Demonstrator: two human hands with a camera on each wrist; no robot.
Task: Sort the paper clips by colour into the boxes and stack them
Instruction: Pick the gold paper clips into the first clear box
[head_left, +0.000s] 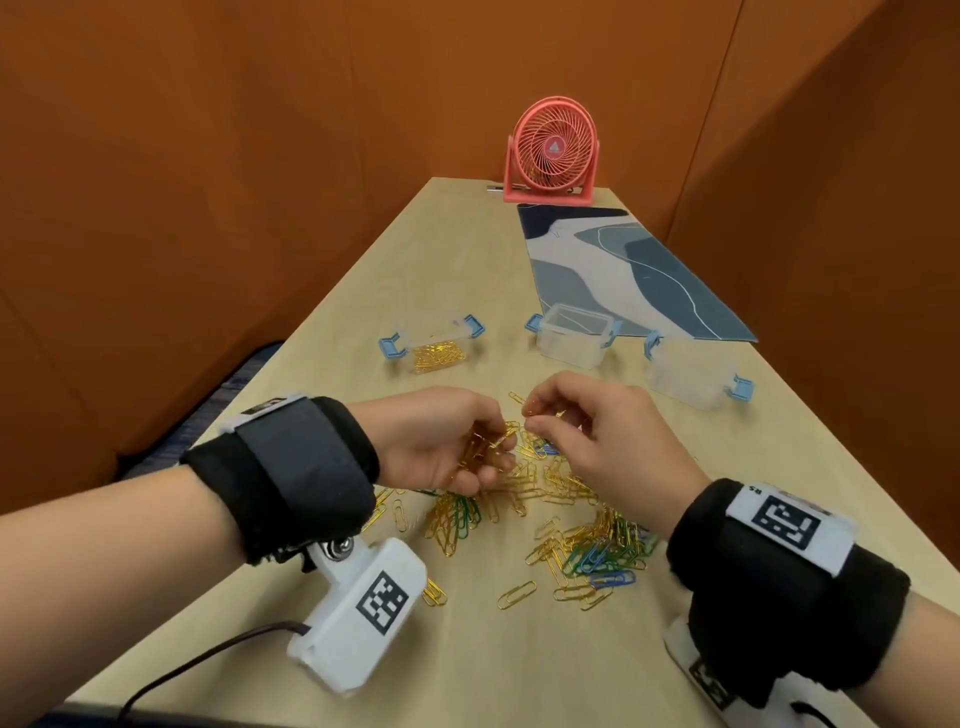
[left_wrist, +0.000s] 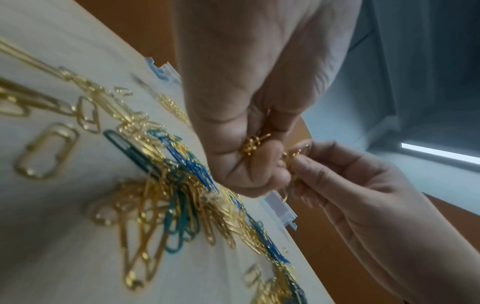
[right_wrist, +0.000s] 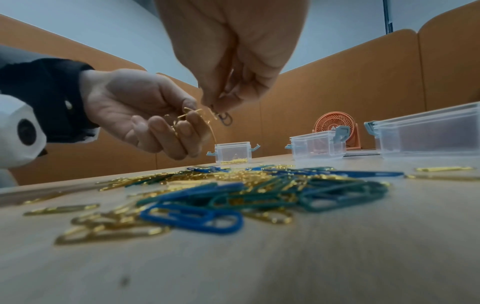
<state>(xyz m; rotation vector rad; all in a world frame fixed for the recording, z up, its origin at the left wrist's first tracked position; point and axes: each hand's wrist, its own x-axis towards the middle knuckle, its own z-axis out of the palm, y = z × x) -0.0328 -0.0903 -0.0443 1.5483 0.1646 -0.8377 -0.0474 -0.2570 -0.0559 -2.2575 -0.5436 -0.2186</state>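
Here left hand (head_left: 441, 441) fingers cup gold clips (head_left: 488, 441); right hand (head_left: 597, 431) fingers pinch one.

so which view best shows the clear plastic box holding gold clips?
Head view: the clear plastic box with gold clips is seen from above, contents plain. Right wrist shows it small and side-on behind the left hand. Left wrist catches only a blurred edge.

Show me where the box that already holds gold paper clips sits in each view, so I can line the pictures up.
Head: the box with gold clips is left of centre, farthest left of three boxes, beyond the left hand.
Left wrist: only a blurred blue latch and clear edge above the hand; probably this box.
Right wrist: small, centre, just right of the left hand.
Shared landmark: the left hand holding gold clips.
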